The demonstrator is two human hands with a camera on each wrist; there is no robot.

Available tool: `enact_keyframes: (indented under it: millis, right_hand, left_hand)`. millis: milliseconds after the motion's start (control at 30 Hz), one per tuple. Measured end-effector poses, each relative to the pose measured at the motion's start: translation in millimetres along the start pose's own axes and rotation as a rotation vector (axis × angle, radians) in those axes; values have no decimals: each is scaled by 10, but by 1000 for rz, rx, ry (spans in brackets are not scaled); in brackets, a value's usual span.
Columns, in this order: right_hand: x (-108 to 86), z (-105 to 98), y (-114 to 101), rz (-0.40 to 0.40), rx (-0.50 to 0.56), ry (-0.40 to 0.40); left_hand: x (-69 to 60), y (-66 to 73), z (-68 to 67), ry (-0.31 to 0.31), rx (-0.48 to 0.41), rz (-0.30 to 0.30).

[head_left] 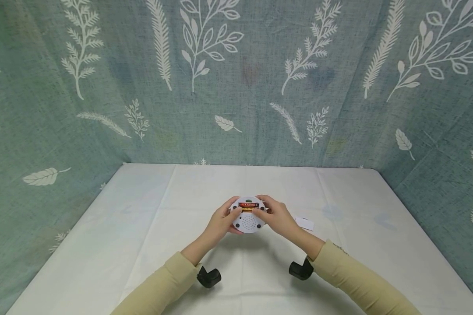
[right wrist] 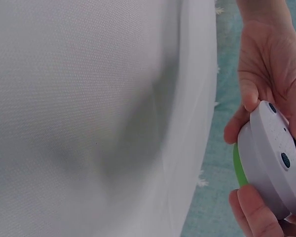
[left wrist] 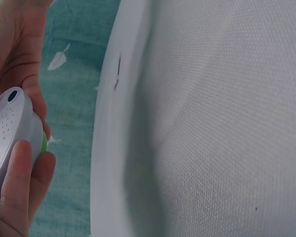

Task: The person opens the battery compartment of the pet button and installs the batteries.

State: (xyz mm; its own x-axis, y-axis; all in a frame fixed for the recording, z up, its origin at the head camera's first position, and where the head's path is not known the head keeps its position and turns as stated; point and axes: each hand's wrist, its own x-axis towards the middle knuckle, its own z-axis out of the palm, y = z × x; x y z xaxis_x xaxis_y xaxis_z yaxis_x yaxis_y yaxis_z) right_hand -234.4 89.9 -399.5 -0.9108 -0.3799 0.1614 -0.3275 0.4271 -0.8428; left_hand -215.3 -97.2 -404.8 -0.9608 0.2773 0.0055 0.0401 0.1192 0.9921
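Observation:
A round white device (head_left: 248,224) is held up above the table, its face with the speaker holes and dark round feet turned to the head view. Two batteries, one red (head_left: 248,204) and one yellow and black (head_left: 247,210), lie in its uncovered compartment. My left hand (head_left: 220,222) grips the left side, thumb on the face beside the batteries. On the right side my right hand (head_left: 280,218) grips it, thumb tip at the yellow battery's right end. Both wrist views show fingers round the device (left wrist: 19,123) (right wrist: 266,158), and a green part on its far side.
A small white flat piece (head_left: 305,223) lies on the white-covered table (head_left: 181,188), to the right of the device. Black wrist-camera mounts (head_left: 209,278) (head_left: 301,269) hang at both sleeves. Teal leaf-patterned cloth (head_left: 236,109) stands behind and at both sides.

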Motion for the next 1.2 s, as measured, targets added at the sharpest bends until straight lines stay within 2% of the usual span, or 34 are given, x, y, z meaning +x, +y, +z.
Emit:
enact_keyframes:
  millis: [133,400,633,833,1067,1200]
  right_hand:
    - [-1,4,6,7,7,-4]
    - [-13,-1,-48,-24,26,-23]
    - [7,17,9,2,22,-16]
    - [7,13,11,15,25,-23]
    - [27,-7,32,54,47,-20]
    - [46,-22,58,53,69,-55]
  left_hand:
    - [-38,59,19,6,18,9]
    - [-36,46,13,24,33,28]
    - [113,-219,-7,53,11,5]
    - [102,-260,-5,55,-9,13]
    - [90,-259,-44,3,-50,-8]
    - [95,-256,-69,-30,-66,-17]
